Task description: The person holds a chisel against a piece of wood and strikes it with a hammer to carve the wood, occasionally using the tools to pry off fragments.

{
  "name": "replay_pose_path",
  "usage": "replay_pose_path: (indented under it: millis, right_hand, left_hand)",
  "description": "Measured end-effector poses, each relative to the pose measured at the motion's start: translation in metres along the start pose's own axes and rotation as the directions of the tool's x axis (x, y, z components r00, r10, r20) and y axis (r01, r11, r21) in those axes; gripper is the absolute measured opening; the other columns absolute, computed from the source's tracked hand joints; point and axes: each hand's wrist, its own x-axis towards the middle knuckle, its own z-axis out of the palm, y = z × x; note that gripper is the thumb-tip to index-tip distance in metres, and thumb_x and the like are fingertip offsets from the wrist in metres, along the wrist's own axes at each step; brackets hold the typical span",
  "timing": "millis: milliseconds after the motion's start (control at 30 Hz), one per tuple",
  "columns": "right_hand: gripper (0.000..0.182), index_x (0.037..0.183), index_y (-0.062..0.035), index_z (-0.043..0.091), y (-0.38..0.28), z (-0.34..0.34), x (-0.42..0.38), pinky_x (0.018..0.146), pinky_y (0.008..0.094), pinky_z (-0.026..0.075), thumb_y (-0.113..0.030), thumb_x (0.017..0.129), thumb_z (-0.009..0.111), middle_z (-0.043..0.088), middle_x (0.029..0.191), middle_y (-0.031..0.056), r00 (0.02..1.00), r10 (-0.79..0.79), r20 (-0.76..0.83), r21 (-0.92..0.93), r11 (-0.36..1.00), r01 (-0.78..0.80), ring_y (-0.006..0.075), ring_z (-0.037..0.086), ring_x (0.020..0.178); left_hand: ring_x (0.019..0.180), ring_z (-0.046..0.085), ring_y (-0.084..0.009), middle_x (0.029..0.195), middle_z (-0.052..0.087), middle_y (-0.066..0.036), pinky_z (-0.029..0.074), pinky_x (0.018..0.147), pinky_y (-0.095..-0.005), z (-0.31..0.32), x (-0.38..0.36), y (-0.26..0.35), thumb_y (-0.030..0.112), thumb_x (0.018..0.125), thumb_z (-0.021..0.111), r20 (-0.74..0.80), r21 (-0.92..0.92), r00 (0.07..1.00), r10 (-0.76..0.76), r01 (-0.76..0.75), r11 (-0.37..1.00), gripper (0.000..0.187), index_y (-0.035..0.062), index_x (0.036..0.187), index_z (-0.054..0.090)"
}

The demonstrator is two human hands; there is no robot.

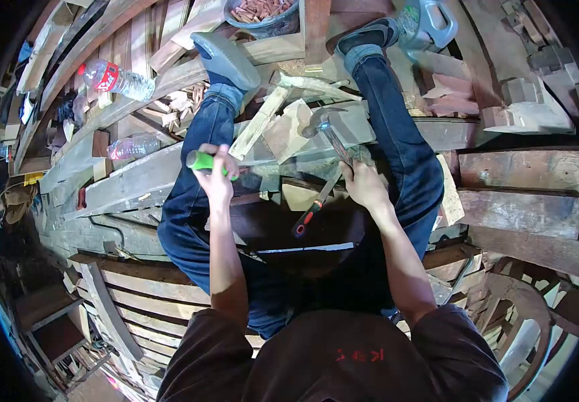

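Observation:
I sit with my legs in blue jeans stretched out over wooden planks. My left hand [214,175] is closed around a green-handled tool [202,161], held over my left thigh. In my right hand [364,185] I grip the shaft of a metal claw hammer [323,124], its head raised above pale wood offcuts [282,127] lying between my knees. A red-and-black handled tool [308,216] lies slanted just below my right hand; its tip is hidden under the hand.
Two plastic bottles [118,79] [132,146] lie on planks at the left. A bucket of wood chips [262,15] and a grey jug [431,23] stand beyond my feet. Heavy beams [527,171] are stacked right; curved wooden frames [111,311] lie at lower left.

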Motion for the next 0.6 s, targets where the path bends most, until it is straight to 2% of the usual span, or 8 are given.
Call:
replay_pose_path:
  millis: [67,167,233,300,367,467,567,600]
  right_hand:
    - [0.045,0.093,0.0095,0.061,0.001,0.001,0.000,0.078,0.0559,0.051,-0.034,0.099,0.050,0.063,0.080,0.0341,1.000,0.023,0.007,0.009,1.000,-0.023,0.0492,0.064,0.085]
    - [0.045,0.093,0.0095,0.061,-0.002,-0.002,-0.001,0.078,0.0564,0.051,-0.034,0.099,0.050,0.063,0.082,0.0341,0.999,0.030,0.025,-0.005,1.000,-0.029,0.0499,0.063,0.084]
    - [0.045,0.093,0.0092,0.061,-0.008,-0.006,-0.005,0.079,0.0565,0.051,-0.034,0.099,0.050,0.063,0.083,0.0339,1.000,0.017,0.001,-0.020,1.000,-0.017,0.0499,0.063,0.085]
    - [0.046,0.094,0.0088,0.062,-0.008,-0.006,-0.005,0.079,0.0565,0.051,-0.035,0.099,0.050,0.064,0.084,0.0337,1.000,0.025,-0.006,-0.022,0.999,-0.025,0.0497,0.063,0.086]
    - [0.046,0.094,0.0082,0.062,-0.003,-0.001,-0.002,0.080,0.0563,0.051,-0.036,0.099,0.049,0.064,0.085,0.0336,0.998,0.054,0.009,-0.008,0.999,-0.054,0.0493,0.063,0.087]
    - [0.046,0.095,0.0074,0.063,-0.009,-0.006,-0.005,0.080,0.0565,0.051,-0.037,0.099,0.049,0.064,0.085,0.0334,0.997,0.078,0.017,-0.006,0.997,-0.078,0.0489,0.063,0.088]
    - [0.046,0.095,0.0075,0.062,-0.009,-0.008,-0.006,0.079,0.0565,0.051,-0.036,0.099,0.049,0.063,0.085,0.0338,0.998,0.063,0.006,-0.007,0.998,-0.063,0.0490,0.063,0.089]
    - [0.045,0.095,0.0076,0.062,-0.010,-0.008,-0.006,0.079,0.0566,0.051,-0.036,0.099,0.050,0.063,0.085,0.0338,0.998,0.062,-0.001,-0.002,0.998,-0.062,0.0491,0.063,0.088]
  left_hand:
    - [0.040,0.040,-0.0069,0.056,0.047,0.001,0.031,0.038,-0.0244,-0.003,-0.001,-0.012,0.004,0.090,0.065,0.092,0.207,0.990,-0.109,0.089,0.974,0.012,0.0035,0.089,0.053]
    - [0.040,0.047,-0.0091,0.057,0.055,0.000,0.034,0.036,-0.0259,0.001,-0.003,-0.037,0.015,0.087,0.071,0.039,0.568,0.948,-0.317,0.240,0.787,0.018,0.0037,0.083,0.058]
    - [0.053,0.061,-0.0184,0.064,0.063,-0.011,0.047,0.051,-0.0363,0.001,-0.008,-0.050,0.018,0.081,0.075,0.038,0.809,0.971,-0.236,0.109,0.578,0.021,-0.0002,0.082,0.064]
    - [0.068,0.068,-0.0324,0.071,0.068,-0.020,0.052,0.066,-0.0424,-0.001,-0.010,-0.071,0.030,0.077,0.074,-0.046,0.845,0.959,-0.281,0.187,0.500,0.035,-0.0028,0.086,0.068]
    - [0.075,0.071,-0.0333,0.077,0.069,-0.024,0.053,0.070,-0.0427,-0.002,-0.015,-0.078,0.034,0.078,0.075,-0.041,0.903,0.970,-0.241,0.139,0.406,0.039,-0.0034,0.085,0.070]
    - [0.079,0.072,-0.0332,0.080,0.070,-0.025,0.054,0.074,-0.0437,0.008,-0.016,-0.074,0.039,0.077,0.076,-0.163,0.927,0.910,-0.382,0.274,0.257,0.043,-0.0027,0.083,0.072]
    - [0.078,0.072,-0.0331,0.074,0.071,-0.021,0.054,0.076,-0.0446,-0.001,-0.015,-0.097,0.045,0.076,0.078,-0.192,0.860,0.874,-0.446,0.369,0.353,0.048,-0.0024,0.080,0.072]
    - [0.071,0.070,-0.0294,0.073,0.071,-0.019,0.053,0.069,-0.0420,-0.002,-0.016,-0.100,0.044,0.077,0.078,-0.204,0.832,0.863,-0.461,0.401,0.382,0.046,-0.0021,0.079,0.072]
